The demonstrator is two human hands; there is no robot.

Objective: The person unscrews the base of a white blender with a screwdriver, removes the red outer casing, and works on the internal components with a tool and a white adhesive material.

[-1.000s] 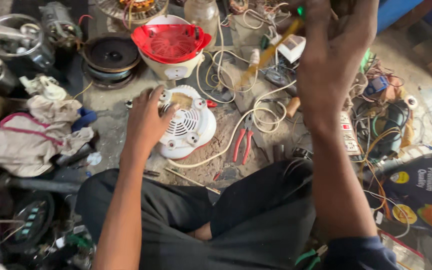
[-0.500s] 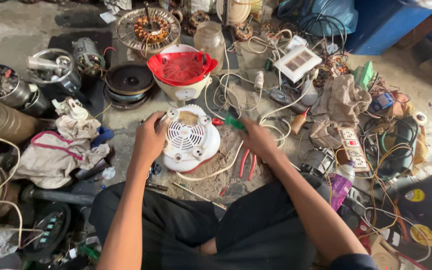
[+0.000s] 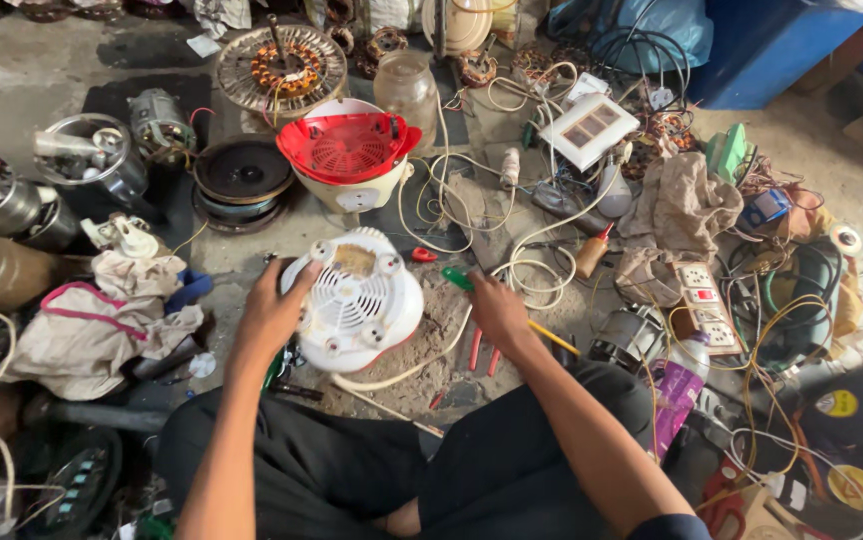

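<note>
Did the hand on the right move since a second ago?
Yes. The right hand was raised high in front of the camera; now it is down on the floor beside the white round appliance base, holding a green-handled screwdriver.

A repair workshop floor (motors (image 3: 283, 66), wires (image 3: 536, 262), switchboards (image 3: 588, 130) strewn everywhere).

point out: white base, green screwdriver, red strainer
white base (image 3: 356, 300), head view, on its slotted vent face
green screwdriver (image 3: 458, 279), head view, on the green end ahead of the right hand
red strainer (image 3: 347, 148), head view, on its mesh centre
</note>
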